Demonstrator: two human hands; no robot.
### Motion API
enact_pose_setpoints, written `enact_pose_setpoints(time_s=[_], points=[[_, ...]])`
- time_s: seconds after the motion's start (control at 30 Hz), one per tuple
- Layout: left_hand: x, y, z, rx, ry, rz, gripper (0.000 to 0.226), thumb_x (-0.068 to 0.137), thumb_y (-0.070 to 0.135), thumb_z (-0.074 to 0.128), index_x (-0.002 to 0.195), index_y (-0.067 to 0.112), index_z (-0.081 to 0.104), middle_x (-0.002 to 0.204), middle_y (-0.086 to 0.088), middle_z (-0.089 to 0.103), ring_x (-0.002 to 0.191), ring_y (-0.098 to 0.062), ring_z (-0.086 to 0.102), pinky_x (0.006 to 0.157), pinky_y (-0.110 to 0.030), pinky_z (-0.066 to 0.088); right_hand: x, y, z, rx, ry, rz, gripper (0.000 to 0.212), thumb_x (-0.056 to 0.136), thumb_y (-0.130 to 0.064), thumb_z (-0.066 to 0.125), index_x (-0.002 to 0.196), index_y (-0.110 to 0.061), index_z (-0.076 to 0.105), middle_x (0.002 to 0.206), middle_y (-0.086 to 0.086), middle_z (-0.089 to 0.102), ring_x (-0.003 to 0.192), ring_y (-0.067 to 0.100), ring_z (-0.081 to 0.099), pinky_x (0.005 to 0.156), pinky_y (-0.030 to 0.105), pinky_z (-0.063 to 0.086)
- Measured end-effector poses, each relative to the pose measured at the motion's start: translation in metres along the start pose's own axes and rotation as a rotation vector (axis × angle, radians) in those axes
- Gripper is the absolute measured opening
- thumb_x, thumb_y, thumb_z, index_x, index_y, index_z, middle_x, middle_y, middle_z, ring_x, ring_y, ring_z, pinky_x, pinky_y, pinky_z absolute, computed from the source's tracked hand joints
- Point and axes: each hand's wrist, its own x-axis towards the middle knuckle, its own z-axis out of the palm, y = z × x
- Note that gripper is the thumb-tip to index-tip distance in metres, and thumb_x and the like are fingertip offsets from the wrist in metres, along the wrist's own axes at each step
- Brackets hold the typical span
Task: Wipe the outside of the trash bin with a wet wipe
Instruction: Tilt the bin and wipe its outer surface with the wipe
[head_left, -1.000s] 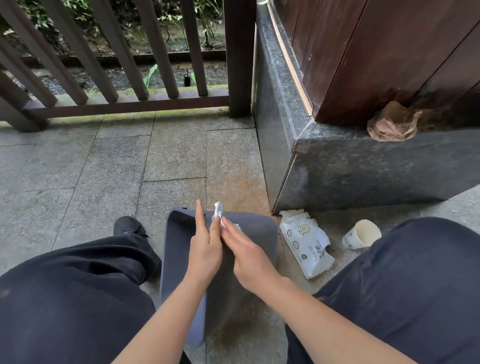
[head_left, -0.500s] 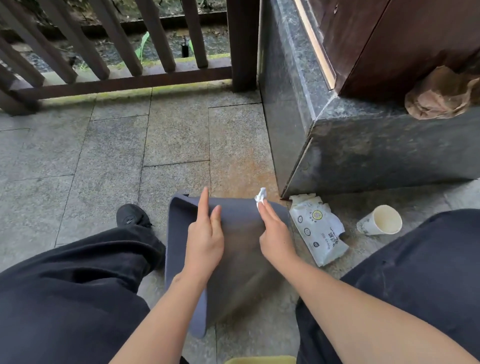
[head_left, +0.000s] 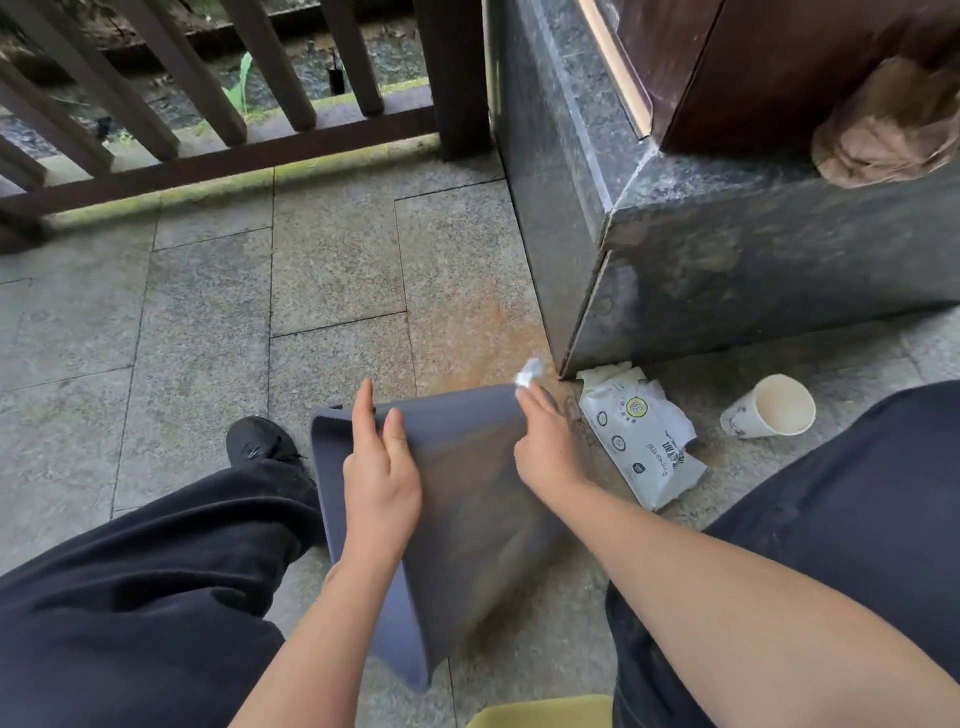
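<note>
Head view: the gray bin (head_left: 467, 499) lies on its side on the floor (head_left: 208, 322), long way pointing away. The left hand (head_left: 382, 473) rests flat on it. The right hand (head_left: 545, 441) pinches a white wipe (head_left: 529, 372) at its far edge.

The person is wearing loose black trousers (head_left: 156, 587) and a black shoe (head_left: 257, 441); both forearms are showing bare, with no sleeves reaching either the left hand (head_left: 382, 480) or right hand (head_left: 545, 447).

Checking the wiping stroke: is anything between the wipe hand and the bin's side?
Nothing visible. The right hand presses the wipe at the bin's far edge; the left hand rests flat on the bin, off to the side.
</note>
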Motion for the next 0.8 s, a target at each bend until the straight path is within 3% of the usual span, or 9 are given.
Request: enact_pose_setpoints(time_s=[0.1,0.2,0.27,0.33,0.43,0.5,0.6,0.7,0.8], points=[[0.005,-0.006,-0.003,0.015,0.003,-0.027,0.048,0.105,0.041,0.034,0.152,0.033,0.028,0.133,-0.005,0.059,0.117,-0.024,0.049,0.076,-0.012,0.026,-0.021,-0.028,0.002,0.016,-0.055,-0.368,0.094,0.072,0.019,0.039,0.152,-0.029,0.025,0.16,-0.023,0.013,0.145,0.015,0.025,0.113,0.026,0.03],[0.007,-0.005,-0.005,-0.012,0.023,-0.025,0.048,0.105,0.043,0.034,0.15,0.029,0.033,0.135,-0.01,0.059,0.114,-0.02,0.05,0.077,-0.008,0.029,-0.043,-0.06,0.013,0.078,-0.061,-0.675,0.082,0.071,0.016,0.045,0.148,-0.011,0.037,0.157,0.001,0.033,0.144,0.017,0.03,0.118,0.028,0.024],[0.005,0.0,-0.007,-0.091,0.009,-0.035,0.045,0.102,0.056,0.03,0.141,0.038,0.041,0.117,0.01,0.069,0.101,-0.009,0.062,0.075,-0.013,0.039,-0.054,-0.073,0.019,0.132,-0.054,-0.746,0.072,0.075,0.015,0.047,0.145,-0.002,0.04,0.153,0.01,0.039,0.144,0.015,0.031,0.119,0.025,0.022],[0.003,0.005,-0.009,-0.127,0.001,-0.038,0.042,0.099,0.063,0.027,0.133,0.045,0.045,0.102,0.028,0.067,0.091,0.006,0.063,0.07,-0.008,0.04,-0.059,-0.075,0.021,0.166,-0.059,-0.745,0.071,0.078,0.016,0.047,0.146,-0.001,0.038,0.154,0.01,0.037,0.145,0.015,0.029,0.119,0.026,0.021],[0.002,0.009,-0.009,-0.138,0.004,-0.043,0.042,0.103,0.054,0.029,0.141,0.044,0.043,0.123,0.033,0.059,0.105,0.019,0.052,0.081,0.001,0.034,-0.054,-0.068,0.021,0.162,-0.048,-0.744,0.075,0.077,0.018,0.046,0.147,-0.006,0.038,0.155,0.008,0.036,0.146,0.016,0.029,0.119,0.028,0.023],[0.004,0.007,-0.009,-0.1,0.021,-0.049,0.045,0.106,0.041,0.032,0.149,0.031,0.039,0.133,0.026,0.042,0.112,0.025,0.033,0.087,0.007,0.022,-0.044,-0.058,0.02,0.17,-0.043,-0.648,0.08,0.072,0.019,0.044,0.146,-0.013,0.043,0.154,0.003,0.038,0.144,0.014,0.031,0.117,0.02,0.021],[0.001,0.002,-0.007,-0.078,-0.008,-0.053,0.045,0.106,0.032,0.034,0.15,0.024,0.04,0.135,0.023,0.04,0.119,0.024,0.027,0.091,0.008,0.016,-0.018,-0.025,0.01,0.182,-0.026,-0.296,0.084,0.069,0.019,0.038,0.141,-0.023,0.051,0.151,-0.008,0.042,0.139,0.007,0.037,0.106,0.002,0.016],[0.0,-0.001,-0.004,-0.057,-0.04,-0.054,0.046,0.106,0.03,0.037,0.151,0.021,0.038,0.139,0.019,0.041,0.124,0.019,0.027,0.091,0.008,0.014,0.004,0.02,-0.002,0.133,-0.074,0.064,0.075,0.075,0.016,0.037,0.139,-0.02,0.055,0.148,-0.005,0.047,0.136,0.016,0.044,0.102,0.008,0.023],[0.008,-0.007,-0.002,-0.042,-0.065,-0.144,0.052,0.103,0.04,0.041,0.152,0.024,0.034,0.149,0.011,0.042,0.131,0.005,0.033,0.089,0.006,0.015,-0.001,0.039,0.005,0.123,-0.17,0.227,0.068,0.08,0.009,0.041,0.14,-0.02,0.052,0.143,0.007,0.052,0.127,0.03,0.051,0.095,0.021,0.036]])
